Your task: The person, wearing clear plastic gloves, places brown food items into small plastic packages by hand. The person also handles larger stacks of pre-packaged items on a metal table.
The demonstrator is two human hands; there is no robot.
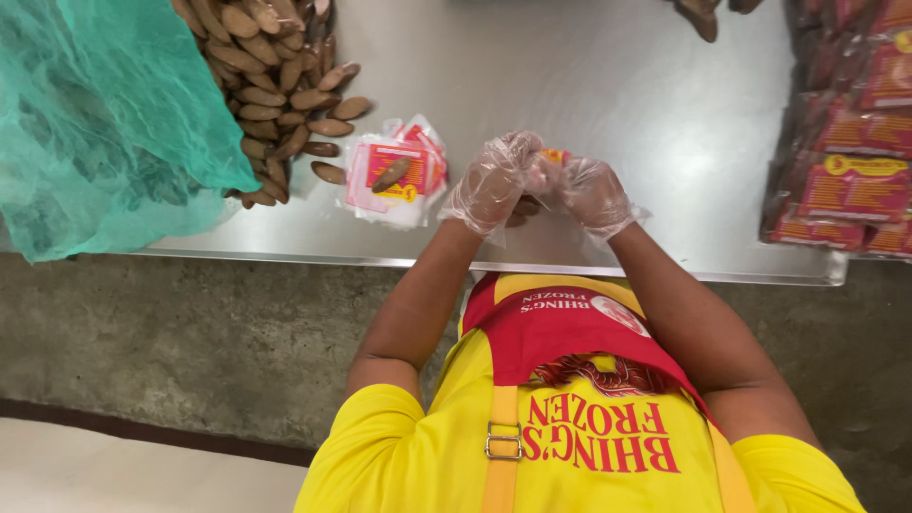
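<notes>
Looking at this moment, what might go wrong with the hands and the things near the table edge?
The stack of empty pouches lies close to the table edge, so a nudge may push it off. The pouch, pinched between the gloved left hand and right hand, might slip.

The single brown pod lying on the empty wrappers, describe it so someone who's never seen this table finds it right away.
On the steel table, left of the gloved left hand, lies a small stack of clear wrappers with red labels. One brown pod rests on top, apart from the big pod heap beside the green net.
</notes>
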